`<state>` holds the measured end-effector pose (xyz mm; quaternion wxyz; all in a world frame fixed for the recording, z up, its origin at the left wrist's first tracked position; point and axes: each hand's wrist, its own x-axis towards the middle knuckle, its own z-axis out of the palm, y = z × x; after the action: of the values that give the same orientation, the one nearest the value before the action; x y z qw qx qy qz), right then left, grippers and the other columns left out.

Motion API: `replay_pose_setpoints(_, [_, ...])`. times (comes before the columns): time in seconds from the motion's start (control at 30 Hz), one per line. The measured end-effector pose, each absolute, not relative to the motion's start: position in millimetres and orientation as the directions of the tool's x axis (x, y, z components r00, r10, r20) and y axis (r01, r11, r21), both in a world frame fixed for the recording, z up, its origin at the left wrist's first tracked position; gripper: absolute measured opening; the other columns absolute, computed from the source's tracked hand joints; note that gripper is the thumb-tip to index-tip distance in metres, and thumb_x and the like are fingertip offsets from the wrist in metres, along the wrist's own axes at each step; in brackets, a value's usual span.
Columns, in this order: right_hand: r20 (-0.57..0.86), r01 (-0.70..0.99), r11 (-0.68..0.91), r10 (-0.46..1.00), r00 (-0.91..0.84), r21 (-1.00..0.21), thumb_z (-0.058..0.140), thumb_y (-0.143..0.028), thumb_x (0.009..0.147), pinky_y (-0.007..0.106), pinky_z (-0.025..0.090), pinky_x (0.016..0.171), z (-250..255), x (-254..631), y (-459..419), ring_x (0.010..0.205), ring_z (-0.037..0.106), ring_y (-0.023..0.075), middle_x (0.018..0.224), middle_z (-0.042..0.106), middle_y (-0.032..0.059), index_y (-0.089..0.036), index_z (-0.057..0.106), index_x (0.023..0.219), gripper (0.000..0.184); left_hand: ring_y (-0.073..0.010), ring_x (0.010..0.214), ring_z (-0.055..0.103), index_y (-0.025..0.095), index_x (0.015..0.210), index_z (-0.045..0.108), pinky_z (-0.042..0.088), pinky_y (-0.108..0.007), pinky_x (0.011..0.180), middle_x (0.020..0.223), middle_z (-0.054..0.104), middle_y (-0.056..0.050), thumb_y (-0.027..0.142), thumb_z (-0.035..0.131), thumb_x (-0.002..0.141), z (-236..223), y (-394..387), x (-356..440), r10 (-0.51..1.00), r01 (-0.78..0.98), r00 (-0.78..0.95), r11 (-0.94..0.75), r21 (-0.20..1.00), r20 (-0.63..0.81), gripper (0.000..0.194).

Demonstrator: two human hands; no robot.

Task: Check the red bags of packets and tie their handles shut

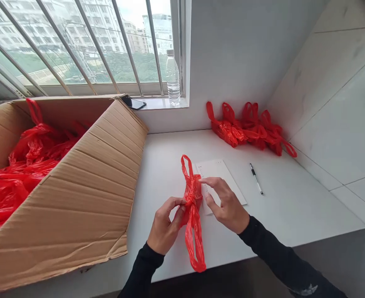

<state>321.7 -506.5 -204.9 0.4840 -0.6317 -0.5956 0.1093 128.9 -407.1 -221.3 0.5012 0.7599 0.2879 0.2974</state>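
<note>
A red plastic bag (192, 192) with a knot at its middle lies on the white table, one loop handle stretching away from me and the other hanging toward the front edge. My left hand (166, 221) pinches the bag beside the knot between thumb and fingers. At the bag's right side is my right hand (227, 205), its thumb and index finger apart and the index fingertip at the bag's upper right edge. What the bag contains is hidden. Partly under the bag and my right hand rests a white notepad (224, 176).
On the left stands a large cardboard box (86, 194) holding a heap of red plastic bags (36, 153). Several tied red bags (247, 128) lie against the back wall. A pen (256, 179) is right of the notepad. A phone (135, 103) and water bottle (173, 78) rest by the barred window.
</note>
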Motion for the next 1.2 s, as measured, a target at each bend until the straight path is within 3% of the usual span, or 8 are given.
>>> replay_pose_setpoints(0.07, [0.462, 0.731, 0.233, 0.878, 0.126, -0.642, 0.053, -0.015, 0.095, 0.044, 0.043, 0.101, -209.1, 323.6, -500.4, 0.116, 0.053, 0.0250, 0.125, 0.059, 0.0069, -0.025, 0.058, 0.128, 0.034, -0.0194, 0.090, 0.068, 0.020, 0.099, 0.069, 0.055, -0.032, 0.083, 0.096, 0.072, -0.005, 0.030, 0.055, 0.097, -218.5, -411.6, 125.3, 0.721, 0.138, 0.673, -0.339, 0.931, 0.162, 0.017])
replay_pose_setpoints(0.17, [0.444, 0.759, 0.234, 0.893, 0.080, -0.607, 0.057, -0.016, 0.096, 0.043, 0.043, 0.091, -218.0, 323.9, -500.0, 0.089, 0.058, 0.0213, 0.096, 0.066, 0.0022, -0.023, 0.064, 0.104, 0.012, -0.0192, 0.088, 0.068, 0.021, 0.099, 0.070, 0.055, -0.031, 0.079, 0.095, 0.072, -0.005, 0.031, 0.058, 0.095, -218.8, -415.5, 120.4, 0.736, 0.150, 0.658, -0.332, 0.931, 0.157, 0.016])
replay_pose_setpoints(0.43, [0.360, 0.691, 0.039, 0.874, 0.326, -0.721, 0.055, -0.022, 0.097, 0.037, 0.043, 0.077, -215.9, 347.8, -529.9, 0.079, 0.054, 0.0193, 0.086, 0.063, -0.0010, -0.024, 0.059, 0.091, 0.007, -0.0174, 0.075, 0.067, 0.018, 0.102, 0.066, 0.055, -0.029, 0.068, 0.089, 0.071, -0.005, 0.037, 0.057, 0.096, -233.6, -406.1, 108.3, 0.920, 0.242, 0.363, -0.246, 0.939, 0.147, 0.022])
replay_pose_setpoints(0.57, [0.349, 0.662, 0.069, 0.887, 0.302, -0.747, 0.056, -0.026, 0.095, 0.038, 0.044, 0.084, -212.1, 341.7, -536.5, 0.096, 0.055, 0.0224, 0.096, 0.062, 0.0007, -0.025, 0.056, 0.095, 0.000, -0.0219, 0.100, 0.067, 0.023, 0.118, 0.064, 0.055, -0.034, 0.085, 0.115, 0.067, -0.008, 0.035, 0.053, 0.097, -224.7, -416.3, 116.7, 0.904, 0.244, 0.381, -0.300, 0.922, 0.194, 0.027])
replay_pose_setpoints(0.63, [0.320, 0.649, 0.076, 0.909, 0.267, -0.757, 0.060, -0.030, 0.095, 0.039, 0.043, 0.085, -211.2, 333.0, -534.2, 0.092, 0.055, 0.0217, 0.097, 0.062, -0.0002, -0.027, 0.056, 0.105, 0.012, -0.0241, 0.116, 0.060, 0.028, 0.125, 0.063, 0.052, -0.038, 0.096, 0.128, 0.061, -0.008, 0.032, 0.055, 0.097, -218.0, -424.2, 123.8, 0.839, 0.280, 0.481, -0.423, 0.862, 0.255, 0.030])
replay_pose_setpoints(0.8, [0.292, 0.648, 0.099, 0.936, 0.197, -0.755, 0.056, -0.027, 0.100, 0.039, 0.040, 0.086, -211.8, 324.6, -527.5, 0.079, 0.056, 0.0171, 0.087, 0.064, -0.0039, -0.026, 0.058, 0.096, 0.005, -0.0222, 0.105, 0.060, 0.026, 0.104, 0.072, 0.051, -0.035, 0.089, 0.104, 0.066, -0.005, 0.025, 0.062, 0.093, -214.6, -425.8, 130.1, 0.688, 0.340, 0.627, -0.664, 0.666, 0.366, 0.015])
replay_pose_setpoints(1.03, [0.171, 0.570, -0.101, 0.899, 0.403, -0.815, 0.051, -0.038, 0.100, 0.030, 0.039, 0.052, -205.1, 344.9, -542.9, 0.074, 0.055, 0.0193, 0.083, 0.061, 0.0006, -0.026, 0.058, 0.089, 0.018, -0.0192, 0.095, 0.064, 0.023, 0.094, 0.068, 0.049, -0.033, 0.087, 0.098, 0.068, -0.003, 0.030, 0.059, 0.096, -211.0, -411.2, 118.8, 0.852, 0.374, 0.356, -0.506, 0.777, 0.383, 0.012])
replay_pose_setpoints(1.2, [0.175, 0.546, -0.044, 0.923, 0.344, -0.837, 0.059, -0.046, 0.095, 0.035, 0.052, 0.074, -196.9, 328.3, -531.2, 0.082, 0.061, 0.0205, 0.091, 0.064, 0.0010, -0.026, 0.058, 0.101, 0.022, -0.0219, 0.110, 0.060, 0.028, 0.122, 0.066, 0.048, -0.035, 0.095, 0.115, 0.066, -0.005, 0.026, 0.065, 0.091, -200.5, -419.0, 132.0, 0.753, 0.304, 0.527, -0.600, 0.740, 0.395, 0.030])
